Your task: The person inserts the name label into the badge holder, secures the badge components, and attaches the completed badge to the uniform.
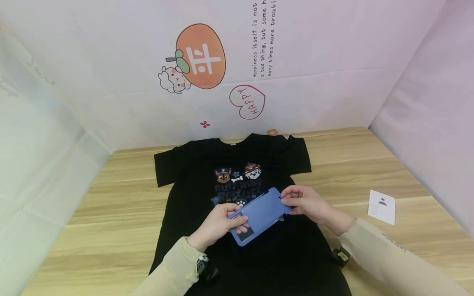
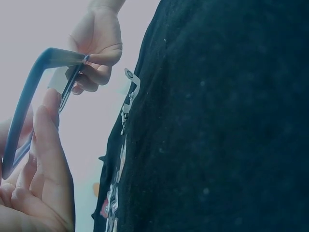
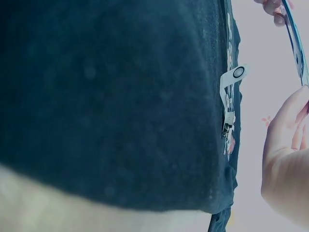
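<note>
A blue card holder (image 1: 261, 213) with a see-through window at its lower left end is held at a tilt above the black T-shirt (image 1: 200, 176). My left hand (image 1: 221, 222) grips that window end, thumb in front and fingers behind. With thumb and fingertips, my right hand (image 1: 309, 203) pinches the opposite end at the upper right. In the left wrist view, the card holder (image 2: 26, 104) is seen edge-on between both hands. A badge clip with a pale snap strap (image 2: 130, 94) appears against the shirt; the right wrist view shows the strap clip (image 3: 229, 92) too.
A white card (image 1: 382, 207) with a dark person icon lies on the wooden table (image 1: 111, 230) to the right. The shirt lies flat, bearing two cartoon dog faces (image 1: 237, 174). Behind the table hangs a printed white cloth (image 1: 314, 82), with pale cloth at both sides.
</note>
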{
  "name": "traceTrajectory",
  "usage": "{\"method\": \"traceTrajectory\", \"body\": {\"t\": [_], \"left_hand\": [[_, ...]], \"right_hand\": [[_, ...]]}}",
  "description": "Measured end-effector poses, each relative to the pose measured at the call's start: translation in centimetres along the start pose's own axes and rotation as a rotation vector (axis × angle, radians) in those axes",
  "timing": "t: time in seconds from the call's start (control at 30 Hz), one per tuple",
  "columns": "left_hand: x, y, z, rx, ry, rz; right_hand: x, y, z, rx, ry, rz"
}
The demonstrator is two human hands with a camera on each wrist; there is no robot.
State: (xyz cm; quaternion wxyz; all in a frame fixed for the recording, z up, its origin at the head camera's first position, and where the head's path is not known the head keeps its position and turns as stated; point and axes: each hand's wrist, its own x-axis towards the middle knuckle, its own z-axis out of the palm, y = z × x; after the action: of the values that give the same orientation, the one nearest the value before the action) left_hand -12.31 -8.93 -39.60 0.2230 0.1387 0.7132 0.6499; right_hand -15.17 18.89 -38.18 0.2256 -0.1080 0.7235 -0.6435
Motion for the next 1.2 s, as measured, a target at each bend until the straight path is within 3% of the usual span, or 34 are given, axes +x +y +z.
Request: {"method": "traceTrajectory", "body": {"t": [1.2], "left_hand": [[0.2,0.0,0.0,0.019,-0.022,0.0]], "right_hand": [[-0.8,0.3,-1.4,0.029,0.055,0.022]]}}
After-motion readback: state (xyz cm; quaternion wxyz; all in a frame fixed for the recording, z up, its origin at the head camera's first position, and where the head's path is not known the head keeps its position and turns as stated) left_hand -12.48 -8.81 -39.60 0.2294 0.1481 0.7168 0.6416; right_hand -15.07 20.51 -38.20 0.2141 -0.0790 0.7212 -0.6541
